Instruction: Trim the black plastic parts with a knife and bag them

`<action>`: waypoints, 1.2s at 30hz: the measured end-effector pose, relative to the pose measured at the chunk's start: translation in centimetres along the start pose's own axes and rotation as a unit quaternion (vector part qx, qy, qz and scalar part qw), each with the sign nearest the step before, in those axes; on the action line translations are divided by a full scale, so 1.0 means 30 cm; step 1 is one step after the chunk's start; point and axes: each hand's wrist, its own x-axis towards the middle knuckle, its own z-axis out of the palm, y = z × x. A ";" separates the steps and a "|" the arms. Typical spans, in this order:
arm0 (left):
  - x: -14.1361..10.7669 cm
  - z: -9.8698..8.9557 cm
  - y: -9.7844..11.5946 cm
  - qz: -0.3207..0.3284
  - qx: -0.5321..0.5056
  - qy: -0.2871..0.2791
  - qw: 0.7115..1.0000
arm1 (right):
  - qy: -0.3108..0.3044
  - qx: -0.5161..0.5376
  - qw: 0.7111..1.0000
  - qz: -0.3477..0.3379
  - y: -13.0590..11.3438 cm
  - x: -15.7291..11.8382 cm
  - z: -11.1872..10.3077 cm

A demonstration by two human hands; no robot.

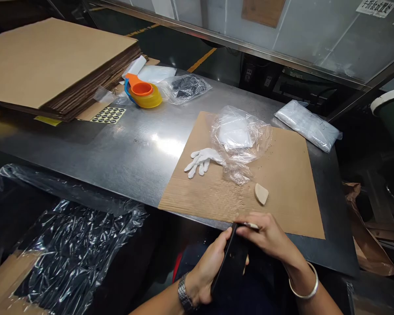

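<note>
My left hand (210,267), with a metal watch at the wrist, is wrapped round a flat black object (228,262) at the table's front edge. My right hand (265,234), wearing a bangle, pinches a small pale item (252,225) against the black object's top end. Just beyond my hands, a tan wedge-shaped piece (261,194) lies on the cardboard sheet (282,175). Farther back on the sheet are a white glove (203,161) and a crumpled clear plastic bag (259,135) with white material in it.
Stacked cardboard (59,57) fills the back left. Beside it are orange and yellow tape rolls (151,98), a sticker sheet (108,115) and a bag with black contents (188,87). A wrapped packet (308,124) lies back right. Black plastic-wrapped material (72,253) is at the lower left.
</note>
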 end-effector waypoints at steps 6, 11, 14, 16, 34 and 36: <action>-0.019 0.017 -0.002 0.026 0.018 0.012 0.999 | 0.002 0.117 0.992 0.043 0.030 0.007 -0.005; -0.026 0.029 0.003 0.118 0.003 0.028 0.993 | 0.069 0.130 0.984 0.105 0.061 -0.022 0.022; -0.027 0.036 -0.002 0.218 -0.008 0.045 0.975 | 0.063 0.150 0.978 0.133 0.048 -0.058 0.057; -0.026 0.039 -0.008 0.241 -0.002 0.057 0.969 | 0.098 0.167 0.967 0.164 0.037 -0.068 0.083; -0.016 0.021 0.030 0.135 -0.153 -0.071 0.977 | 0.059 0.227 0.962 0.138 -0.065 -0.150 0.182; -0.010 0.018 0.028 0.139 -0.156 -0.089 0.974 | 0.124 0.185 0.963 0.150 -0.049 -0.129 0.191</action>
